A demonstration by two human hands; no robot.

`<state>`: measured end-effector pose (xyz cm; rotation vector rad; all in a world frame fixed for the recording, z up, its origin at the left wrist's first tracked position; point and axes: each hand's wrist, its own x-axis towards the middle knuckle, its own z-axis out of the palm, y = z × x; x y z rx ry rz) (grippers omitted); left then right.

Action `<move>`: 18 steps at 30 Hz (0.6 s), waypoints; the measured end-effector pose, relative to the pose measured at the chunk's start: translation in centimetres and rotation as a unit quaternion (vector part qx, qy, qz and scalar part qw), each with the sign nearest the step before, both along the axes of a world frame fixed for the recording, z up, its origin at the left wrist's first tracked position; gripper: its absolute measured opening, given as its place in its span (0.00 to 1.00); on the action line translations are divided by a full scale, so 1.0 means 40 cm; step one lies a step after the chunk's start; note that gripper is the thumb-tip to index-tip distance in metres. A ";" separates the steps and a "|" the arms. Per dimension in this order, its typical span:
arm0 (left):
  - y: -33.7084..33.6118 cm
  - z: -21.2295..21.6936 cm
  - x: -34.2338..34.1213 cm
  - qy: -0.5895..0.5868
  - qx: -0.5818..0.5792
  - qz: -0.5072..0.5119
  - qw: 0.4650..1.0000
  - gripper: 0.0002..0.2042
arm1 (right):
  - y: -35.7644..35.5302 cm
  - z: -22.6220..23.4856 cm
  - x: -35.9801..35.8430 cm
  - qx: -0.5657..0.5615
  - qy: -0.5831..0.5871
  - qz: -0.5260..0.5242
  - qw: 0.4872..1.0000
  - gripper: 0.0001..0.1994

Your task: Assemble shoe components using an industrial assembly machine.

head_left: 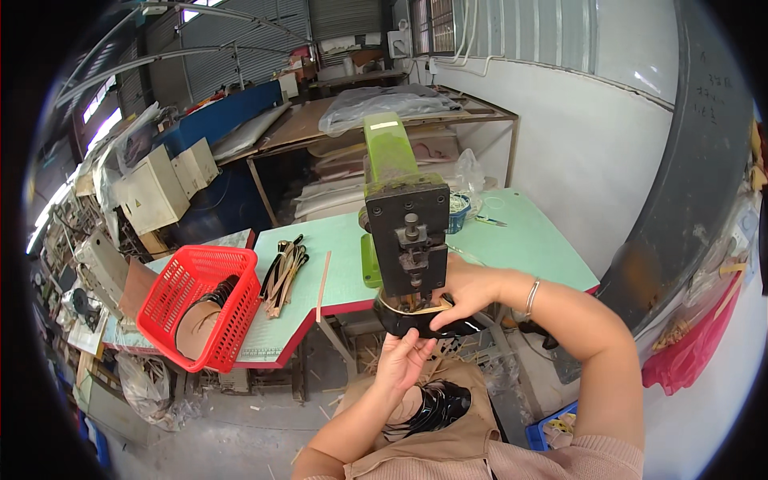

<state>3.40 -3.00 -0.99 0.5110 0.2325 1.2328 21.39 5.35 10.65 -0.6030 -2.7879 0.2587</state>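
Below the black head of a green machine (410, 232), both my hands hold a curved, glossy black piece (400, 322) with a pale tan edge. My left hand (404, 360) pinches its near side from below, thumb and fingers pressed together. From the right, my right hand (474, 288) wraps round it, thumb on the black surface and the other fingers partly hidden behind the machine head. The machine's working tip and the piece's far side are mostly covered. In my lap, on a brown apron, lie several similar glossy black pieces (444, 408) with beige undersides.
A red basket (240, 320) on the green table (520, 232) holds stacked black and beige pieces. Beside it lies a bundle of strips (284, 272). Behind the machine are a small blue basket (458, 216) and scissors (490, 221). A blue crate (538, 436) stands low right.
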 end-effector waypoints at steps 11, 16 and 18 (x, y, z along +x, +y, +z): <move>-0.021 -0.026 0.078 -0.112 -0.022 -0.007 0.993 0.13 | 0.057 0.108 0.009 -0.055 -0.178 -0.080 0.979 0.30; -0.019 -0.041 0.082 -0.118 -0.034 -0.031 0.992 0.13 | 0.065 0.097 0.019 -0.121 -0.190 -0.091 0.970 0.30; -0.020 -0.037 0.095 -0.119 -0.044 -0.030 0.991 0.14 | 0.071 0.092 0.024 -0.151 -0.182 -0.095 0.967 0.28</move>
